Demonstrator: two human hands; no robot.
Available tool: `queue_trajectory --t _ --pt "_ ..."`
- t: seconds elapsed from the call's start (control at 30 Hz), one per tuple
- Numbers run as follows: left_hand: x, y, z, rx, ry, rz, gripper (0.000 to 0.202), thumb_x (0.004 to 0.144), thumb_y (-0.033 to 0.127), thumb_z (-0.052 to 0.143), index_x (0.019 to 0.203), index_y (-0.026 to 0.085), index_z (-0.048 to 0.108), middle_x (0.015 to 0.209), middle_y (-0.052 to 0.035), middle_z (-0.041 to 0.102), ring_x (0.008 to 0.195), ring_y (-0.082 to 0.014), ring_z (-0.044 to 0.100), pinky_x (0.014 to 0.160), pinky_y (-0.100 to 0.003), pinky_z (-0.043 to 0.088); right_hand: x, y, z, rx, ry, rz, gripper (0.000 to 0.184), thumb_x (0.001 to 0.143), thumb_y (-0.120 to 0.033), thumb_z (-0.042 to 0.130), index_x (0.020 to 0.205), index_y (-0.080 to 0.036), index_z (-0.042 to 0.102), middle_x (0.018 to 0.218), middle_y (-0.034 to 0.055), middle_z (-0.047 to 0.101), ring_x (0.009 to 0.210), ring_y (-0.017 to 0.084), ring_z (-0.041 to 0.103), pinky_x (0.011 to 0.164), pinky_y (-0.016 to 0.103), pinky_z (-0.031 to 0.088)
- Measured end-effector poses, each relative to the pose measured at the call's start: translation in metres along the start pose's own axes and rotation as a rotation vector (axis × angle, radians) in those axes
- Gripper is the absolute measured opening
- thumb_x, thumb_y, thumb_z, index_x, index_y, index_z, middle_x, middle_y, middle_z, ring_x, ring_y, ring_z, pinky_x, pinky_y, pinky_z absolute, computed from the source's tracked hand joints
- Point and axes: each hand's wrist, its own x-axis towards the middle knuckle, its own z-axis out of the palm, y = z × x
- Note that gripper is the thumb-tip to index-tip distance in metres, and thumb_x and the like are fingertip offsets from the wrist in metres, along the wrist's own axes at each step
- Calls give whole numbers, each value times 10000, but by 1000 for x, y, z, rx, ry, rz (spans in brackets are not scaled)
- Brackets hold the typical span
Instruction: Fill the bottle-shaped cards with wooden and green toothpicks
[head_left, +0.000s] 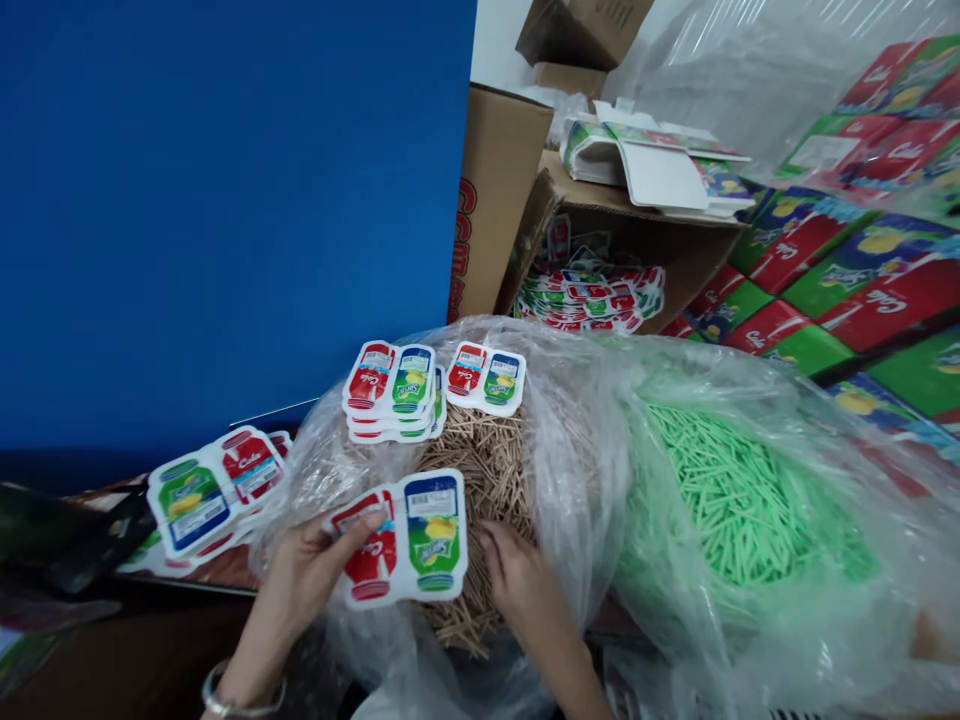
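Note:
My left hand (307,565) grips a flat, white-edged twin pack (436,535), printed with a red Cola cup and a green-and-blue Sprite cup, thumb on its face. Just right of it, my right hand (521,580) reaches into thin brown sticks (480,470) in a clear plastic bag (581,460). Its fingers are bent together at the sticks; whatever they hold is too small to make out. Beyond the hands, a small stack of like packs (390,385) and a single pack (485,378) rest on the bag and sticks.
More twin packs (214,490) lie at the left. Green sticks (727,500) fill another plastic bag on the right. Behind stands an open carton (697,255) with many packs inside. Printed Cola-and-Sprite boxes (810,270) are stacked at right. A blue panel (225,200) blocks the back left.

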Motion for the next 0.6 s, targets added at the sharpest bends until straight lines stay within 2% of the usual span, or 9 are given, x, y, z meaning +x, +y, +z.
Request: queue_trajectory --t 0.1,0.23,0.4,0.5,0.6 --pt "-5 -8 -12 4 157 -11 195 516 358 791 542 185 705 570 2 731 572 -228 670 481 -268 558 0 -7 14 -404 -86 -28 404 733 36 436 1042 -138 630 958 126 683 877 250 650 711 329 506" --pt "-8 -6 -16 -32 186 -11 180 493 331 804 571 196 715 600 17 739 622 -221 680 537 -248 572 4 -27 28 -690 -149 -30 351 715 63 457 967 -64 665 896 200 670 846 305 635 684 401 496" --pt "-7 -8 -15 -100 172 -46 194 510 333 801 613 186 728 608 11 745 596 -227 686 512 -263 580 9 -41 40 -746 -166 -29 273 690 77 484 809 -32 704 849 247 671 857 330 612 718 443 457" --pt "-6 -15 -17 -98 172 -27 181 537 330 795 612 182 724 619 4 750 596 -230 690 502 -265 578 2 -36 49 -719 -108 -45 340 715 67 469 952 -43 687 972 248 664 947 344 590 795 491 430" --pt "-5 -19 -21 -82 201 -63 192 569 356 780 586 177 716 590 0 743 584 -227 690 486 -259 572 -11 -20 55 -677 -5 -180 434 733 66 423 1125 9 602 1142 277 600 1059 365 552 903 545 382"
